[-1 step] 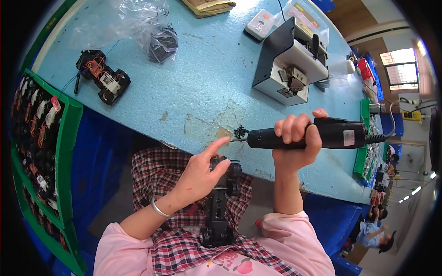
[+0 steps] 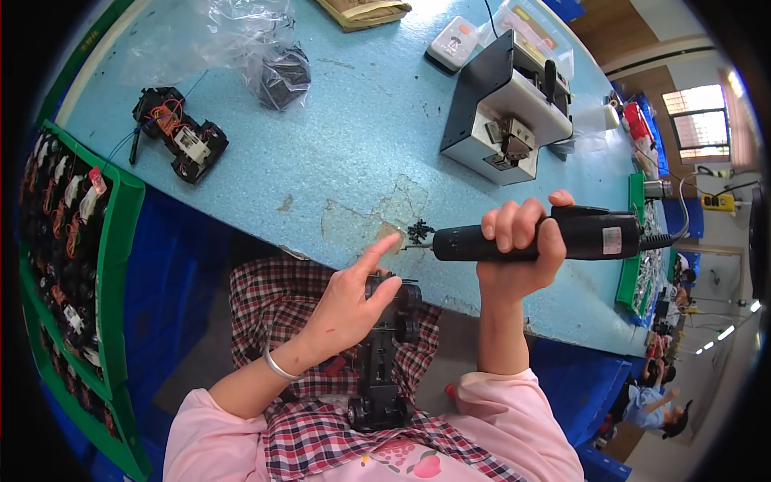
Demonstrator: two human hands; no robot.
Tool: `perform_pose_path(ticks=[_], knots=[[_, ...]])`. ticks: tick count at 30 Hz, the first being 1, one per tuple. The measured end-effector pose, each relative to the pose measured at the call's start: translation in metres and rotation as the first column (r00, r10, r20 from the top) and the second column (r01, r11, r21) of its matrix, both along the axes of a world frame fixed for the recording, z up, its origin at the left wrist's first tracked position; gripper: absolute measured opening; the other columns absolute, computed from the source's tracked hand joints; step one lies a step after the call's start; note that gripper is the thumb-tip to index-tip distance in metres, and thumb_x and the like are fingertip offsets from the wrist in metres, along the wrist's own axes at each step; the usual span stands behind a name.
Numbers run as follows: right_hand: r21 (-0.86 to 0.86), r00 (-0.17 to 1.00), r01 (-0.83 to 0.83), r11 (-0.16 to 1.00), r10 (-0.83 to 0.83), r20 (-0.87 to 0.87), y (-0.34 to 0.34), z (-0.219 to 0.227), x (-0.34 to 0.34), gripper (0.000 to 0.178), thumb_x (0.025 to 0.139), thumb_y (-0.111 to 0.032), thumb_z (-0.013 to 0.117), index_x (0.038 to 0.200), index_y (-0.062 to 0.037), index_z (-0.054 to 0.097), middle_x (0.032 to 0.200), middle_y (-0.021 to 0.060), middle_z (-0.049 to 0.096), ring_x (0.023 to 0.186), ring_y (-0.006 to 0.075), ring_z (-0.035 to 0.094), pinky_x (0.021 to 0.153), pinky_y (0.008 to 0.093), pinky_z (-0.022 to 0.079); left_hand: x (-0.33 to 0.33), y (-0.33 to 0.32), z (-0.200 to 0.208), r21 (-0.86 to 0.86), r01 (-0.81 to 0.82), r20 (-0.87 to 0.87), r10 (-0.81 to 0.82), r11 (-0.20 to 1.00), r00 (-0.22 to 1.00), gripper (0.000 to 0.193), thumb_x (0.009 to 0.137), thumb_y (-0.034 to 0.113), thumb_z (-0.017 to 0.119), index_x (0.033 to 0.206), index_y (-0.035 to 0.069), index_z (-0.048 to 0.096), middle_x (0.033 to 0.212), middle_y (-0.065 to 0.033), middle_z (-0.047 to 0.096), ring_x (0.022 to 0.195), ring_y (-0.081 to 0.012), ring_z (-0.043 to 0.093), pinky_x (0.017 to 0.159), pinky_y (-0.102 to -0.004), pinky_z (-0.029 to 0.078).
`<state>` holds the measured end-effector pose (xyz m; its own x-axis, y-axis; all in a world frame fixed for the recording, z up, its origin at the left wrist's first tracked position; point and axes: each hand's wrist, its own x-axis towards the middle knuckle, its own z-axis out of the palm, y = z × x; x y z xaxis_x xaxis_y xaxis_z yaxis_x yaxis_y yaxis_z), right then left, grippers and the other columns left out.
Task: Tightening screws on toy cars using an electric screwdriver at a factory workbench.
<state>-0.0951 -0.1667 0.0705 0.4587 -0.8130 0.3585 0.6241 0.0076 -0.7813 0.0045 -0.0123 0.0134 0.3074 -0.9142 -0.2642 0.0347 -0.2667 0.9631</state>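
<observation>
My right hand [image 2: 520, 241] is wrapped round a black corded electric screwdriver [image 2: 590, 234], held level over the table's near edge. Its thin bit points left, beside a small heap of black screws [image 2: 419, 231]. My left hand [image 2: 347, 305] has its index finger stretched toward the bit's tip and its thumb spread apart; the remaining fingers are mostly hidden. Below that hand, a black toy car chassis [image 2: 379, 365] with wheels lies wheels-out on my checked apron [image 2: 277, 293]. The left hand covers part of the chassis's far end; I cannot tell whether it touches it.
Another wired car chassis [image 2: 181, 136] stands at the table's left, near a clear plastic bag [image 2: 265, 68] with black parts. A black-and-white bench machine [image 2: 514, 112] and a small white box [image 2: 454, 43] stand at the back. Green trays [image 2: 120, 265] of parts line the left.
My right hand and the screwdriver have shifted very slightly to the right, the bit's tip drawing a little away from my left index finger. Otherwise the scene is the same.
</observation>
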Motion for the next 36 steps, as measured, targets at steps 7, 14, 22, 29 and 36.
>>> perform_pose_path(ticks=[7, 14, 22, 29, 36], knots=[[0.143, 0.997, -0.057, 0.988, 0.049, 0.065, 0.007, 0.012, -0.003, 0.024, 0.088, -0.021, 0.045, 0.110, -0.0113, 0.042, 0.059, -0.0025, 0.038, 0.049, 0.0085, 0.037, 0.052, 0.0273, 0.036, -0.004, -0.002, -0.005, -0.079, -0.008, 0.038, 0.011, 0.997, 0.999, 0.042, 0.089, 0.016, 0.050, 0.130, 0.007, 0.043, 0.092, -0.0103, 0.062, 0.084, -0.0152, 0.057, 0.081, -0.0293, 0.043], [0.124, 0.991, -0.116, 0.986, 0.106, 0.085, 0.010, 0.010, -0.003, 0.025, 0.088, -0.021, 0.046, 0.110, -0.0107, 0.042, 0.058, -0.0022, 0.039, 0.049, 0.0087, 0.039, 0.052, 0.0273, 0.037, 0.003, -0.005, 0.011, 0.040, 0.061, -0.012, -0.061, 0.997, 0.998, 0.031, 0.091, 0.015, 0.048, 0.119, 0.005, 0.055, 0.073, -0.0046, 0.055, 0.065, -0.0085, 0.044, 0.065, -0.0231, 0.040], [0.106, 0.987, -0.129, 0.986, 0.118, 0.105, 0.008, 0.014, -0.005, 0.026, 0.088, -0.021, 0.047, 0.111, -0.0106, 0.042, 0.058, -0.0021, 0.040, 0.049, 0.0088, 0.039, 0.052, 0.0278, 0.037, 0.000, -0.006, 0.005, -0.057, 0.037, 0.036, -0.035, 0.998, 0.999, 0.032, 0.091, 0.015, 0.047, 0.120, 0.005, 0.054, 0.087, -0.0136, 0.063, 0.074, -0.0151, 0.055, 0.072, -0.0276, 0.044], [0.057, 0.984, -0.164, 0.985, 0.159, 0.079, 0.010, 0.011, -0.003, 0.027, 0.088, -0.021, 0.047, 0.112, -0.0102, 0.041, 0.058, -0.0023, 0.040, 0.048, 0.0087, 0.040, 0.051, 0.0279, 0.037, -0.003, -0.005, -0.003, -0.116, 0.015, 0.070, -0.007, 0.993, 0.998, 0.032, 0.089, 0.011, 0.045, 0.119, 0.004, 0.053, 0.080, -0.0203, 0.056, 0.072, -0.0310, 0.055, 0.069, -0.0361, 0.043], [0.017, 0.978, -0.204, 0.979, 0.203, 0.041, 0.015, 0.019, -0.004, 0.032, 0.085, -0.021, 0.054, 0.110, -0.0115, 0.035, 0.058, 0.0005, 0.041, 0.049, 0.0129, 0.044, 0.054, 0.0315, 0.042, -0.003, -0.007, -0.003, -0.127, 0.008, 0.068, 0.000, 0.992, 0.998, 0.033, 0.089, 0.011, 0.046, 0.120, 0.004, 0.053, 0.080, -0.0205, 0.056, 0.072, -0.0312, 0.055, 0.069, -0.0368, 0.043]])
